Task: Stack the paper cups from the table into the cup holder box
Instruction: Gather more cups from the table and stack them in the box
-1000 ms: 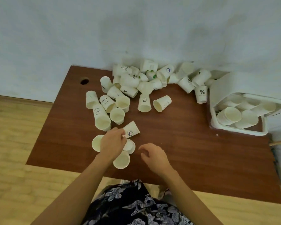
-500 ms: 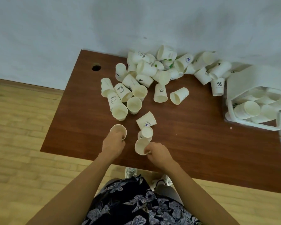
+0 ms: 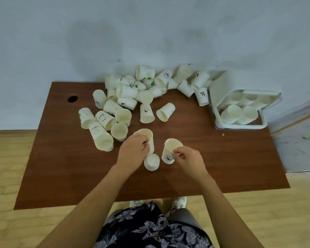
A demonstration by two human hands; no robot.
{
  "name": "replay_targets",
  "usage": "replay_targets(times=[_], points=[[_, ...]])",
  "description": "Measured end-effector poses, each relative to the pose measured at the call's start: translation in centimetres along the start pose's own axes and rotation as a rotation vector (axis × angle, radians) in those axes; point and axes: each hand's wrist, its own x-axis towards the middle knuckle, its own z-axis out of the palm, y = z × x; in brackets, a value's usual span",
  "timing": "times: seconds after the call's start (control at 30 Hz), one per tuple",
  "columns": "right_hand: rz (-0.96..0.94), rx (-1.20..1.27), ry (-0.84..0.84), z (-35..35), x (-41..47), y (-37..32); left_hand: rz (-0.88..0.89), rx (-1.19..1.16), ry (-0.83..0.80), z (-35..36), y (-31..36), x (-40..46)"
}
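White paper cups (image 3: 125, 97) lie heaped along the far side of the brown worktop (image 3: 222, 158), most on their sides, a few upright, spreading from the wall toward the left and middle. The left hand (image 3: 132, 152) grips one cup (image 3: 147, 138) near its rim, fingers curled round the wall, mouth up and tilted a little. The right hand (image 3: 188, 158) pinches the rim of a second cup (image 3: 170, 149), thumb and fingers closed on its edge; this cup carries a small blue print low on its side and leans slightly left. Between the two hands, just below the left one's cup, a third cup (image 3: 151, 161) sits on the worktop. At the far right the box (image 3: 240, 126) stands near the wall, its lid raised behind it, with stacks of cups (image 3: 233, 113) lying inside, mouths facing this way. A cup marked with a percent sign (image 3: 202, 96) stands upside down just left of the box. A round hole (image 3: 72, 98) shows in the worktop's far left corner. Below its near edge, a floral skirt (image 3: 150, 228) and pale shoes (image 3: 177, 203) are visible over wooden floor (image 3: 7, 167).
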Motion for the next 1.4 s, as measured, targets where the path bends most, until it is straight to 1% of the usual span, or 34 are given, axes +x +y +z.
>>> replay_targets(times=[0.1, 0.2, 0.4, 0.6, 0.67, 0.77, 0.87, 1.13, 1.23, 1.4], points=[[0.063, 0.040, 0.118, -2.4, 0.1, 2.2, 0.065, -0.011, -0.023, 1.3, 3.4, 2.0], [0.106, 0.065, 0.200, -4.9, 0.4, 4.8, 0.133, -0.035, -0.032, 3.1, 6.9, 3.9], [0.199, 0.095, 0.400, -11.1, 2.1, 11.4, 0.205, -0.050, -0.065, 7.5, 15.2, 8.5], [0.143, 0.098, 0.619, -18.7, 5.0, 17.5, 0.281, -0.095, -0.016, 12.5, 24.2, 13.4], [0.121, 0.082, 0.660, -20.8, 6.3, 19.4, 0.292, -0.109, 0.010, 13.9, 26.6, 15.0], [0.112, 0.051, 0.603, -23.0, 8.3, 21.7, 0.274, -0.106, 0.052, 15.8, 29.1, 17.0], [0.087, 0.022, 0.522, -24.1, 10.0, 23.3, 0.256, -0.074, 0.072, 17.6, 30.0, 18.3], [0.081, -0.012, 0.346, -24.4, 13.0, 26.2, 0.189, 0.048, -0.022, 21.4, 30.1, 19.9], [0.065, 0.019, 0.334, -24.2, 13.4, 26.5, 0.174, 0.109, -0.062, 22.3, 30.0, 20.2], [0.035, 0.059, 0.363, -23.7, 13.8, 25.9, 0.115, 0.055, 0.015, 22.5, 29.8, 20.1]])
